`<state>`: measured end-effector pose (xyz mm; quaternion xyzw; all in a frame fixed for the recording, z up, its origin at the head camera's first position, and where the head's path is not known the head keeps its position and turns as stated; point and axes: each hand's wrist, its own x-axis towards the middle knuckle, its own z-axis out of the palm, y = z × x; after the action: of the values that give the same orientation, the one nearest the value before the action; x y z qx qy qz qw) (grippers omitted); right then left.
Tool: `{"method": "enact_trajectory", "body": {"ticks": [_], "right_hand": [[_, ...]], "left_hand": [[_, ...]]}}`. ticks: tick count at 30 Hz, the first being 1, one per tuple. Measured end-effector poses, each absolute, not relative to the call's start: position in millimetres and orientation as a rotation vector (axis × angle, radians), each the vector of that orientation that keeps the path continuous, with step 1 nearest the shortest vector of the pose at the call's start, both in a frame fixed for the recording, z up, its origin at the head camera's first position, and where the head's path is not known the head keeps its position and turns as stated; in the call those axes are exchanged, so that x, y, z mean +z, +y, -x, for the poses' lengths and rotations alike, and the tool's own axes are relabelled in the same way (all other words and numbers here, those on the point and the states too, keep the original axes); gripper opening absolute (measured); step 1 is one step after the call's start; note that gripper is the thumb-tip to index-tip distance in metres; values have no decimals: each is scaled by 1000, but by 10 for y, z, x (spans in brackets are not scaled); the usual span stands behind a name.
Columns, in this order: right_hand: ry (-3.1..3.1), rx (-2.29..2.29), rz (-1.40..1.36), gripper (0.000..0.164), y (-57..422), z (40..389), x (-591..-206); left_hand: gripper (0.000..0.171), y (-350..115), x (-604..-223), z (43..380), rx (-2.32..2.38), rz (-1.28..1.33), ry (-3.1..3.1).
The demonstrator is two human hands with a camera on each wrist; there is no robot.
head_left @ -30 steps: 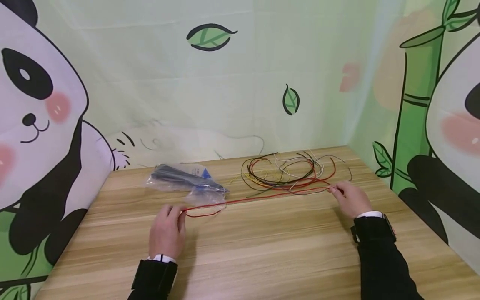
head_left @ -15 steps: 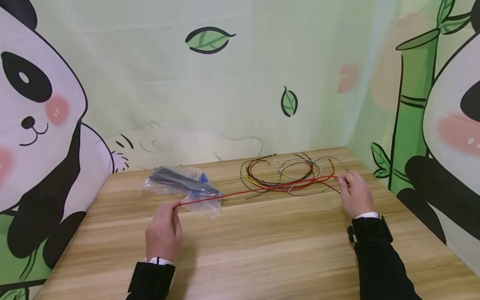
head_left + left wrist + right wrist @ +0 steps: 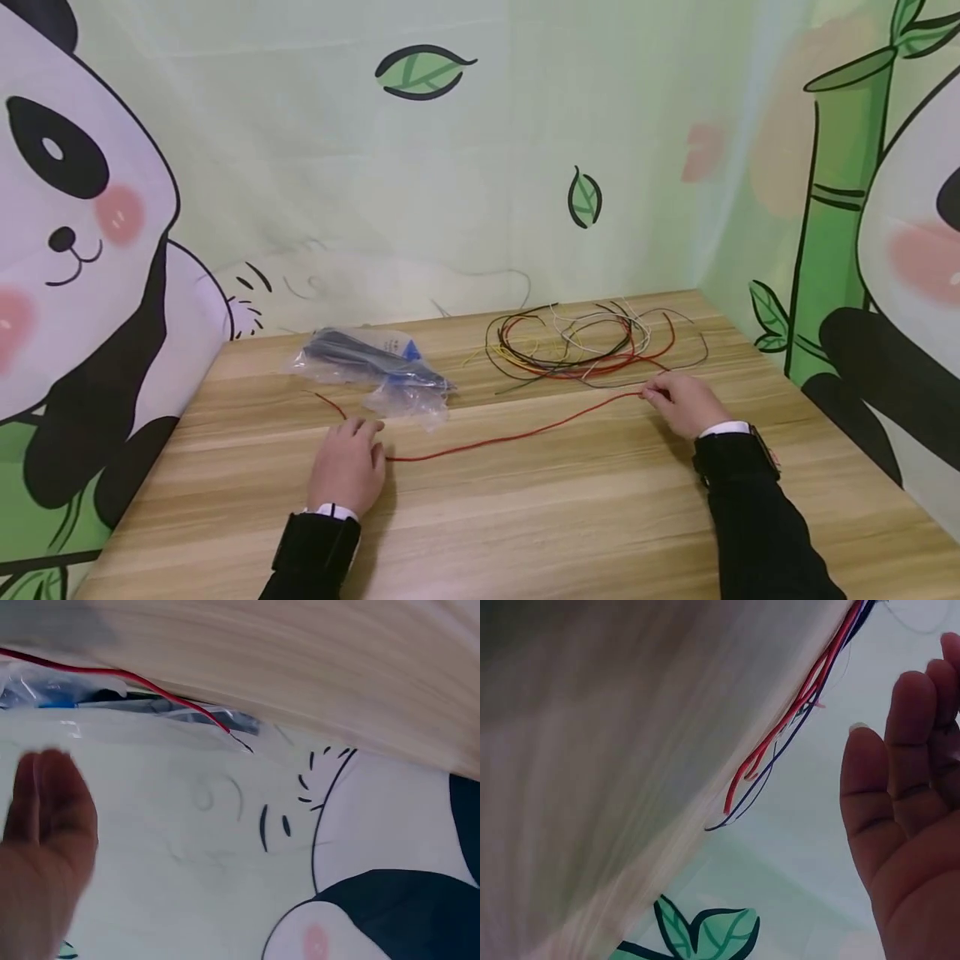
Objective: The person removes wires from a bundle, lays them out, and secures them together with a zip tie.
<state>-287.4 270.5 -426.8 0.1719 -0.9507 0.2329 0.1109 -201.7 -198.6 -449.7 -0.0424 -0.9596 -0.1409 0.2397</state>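
Note:
A single red wire (image 3: 517,436) runs in a slack curve across the wooden table between the two hands. My left hand (image 3: 348,462) lies low over its left part, and the bare-tipped end (image 3: 231,733) sticks out past the fingers. In the left wrist view the left fingers (image 3: 56,787) are fairly straight and close together. At the wire's other end, my right hand (image 3: 684,404) pinches it between thumb and fingertips in the head view. The right wrist view shows the right fingers (image 3: 913,720) from the palm side, without the held wire.
Behind the right hand lies a loose coil of red, black, yellow and white wires (image 3: 570,367). A clear plastic bag (image 3: 375,367) with dark strips inside lies behind the left hand. A panda-printed cloth (image 3: 480,167) stands along the table's back edge.
The red wire was stretched taut between both hands and now hangs slack, lower on the table. The left hand has moved slightly forward and its grip has loosened. The right hand has come down and left.

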Motion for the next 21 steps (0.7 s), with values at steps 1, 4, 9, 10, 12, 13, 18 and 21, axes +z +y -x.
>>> {"method": "enact_trajectory", "body": {"ticks": [1, 4, 9, 10, 12, 13, 18, 21], "right_hand": [[-2804, 679, -515, 13, 2694, 2878, -4273], [-2836, 667, -528, 11, 2662, 2881, -4290], [-2845, 606, -580, 8, 2612, 2874, -4326], [-2842, 595, -602, 8, 2600, 2872, -4331], [-2851, 581, -633, 9, 2576, 2870, -4340], [-2867, 581, -645, 9, 2564, 2867, -4341], [-2966, 609, -654, 7, 2540, 2870, -4360], [-2998, 639, -634, 2, 2547, 2879, -4370]], "left_hand": [[17, -1960, -4516, 2025, -366, 140, -2678], [11, -1911, -4564, 2028, -319, 170, -2785], [4, -1902, -4606, 2025, -317, 167, -2829], [4, -1902, -4606, 2023, -320, 171, -2828], [5, -1903, -4600, 2015, -313, 184, -2825], [7, -1907, -4599, 2008, -309, 185, -2830], [16, -1910, -4571, 1959, -315, 178, -2859], [15, -1896, -4554, 1949, -355, 171, -2873]]}}
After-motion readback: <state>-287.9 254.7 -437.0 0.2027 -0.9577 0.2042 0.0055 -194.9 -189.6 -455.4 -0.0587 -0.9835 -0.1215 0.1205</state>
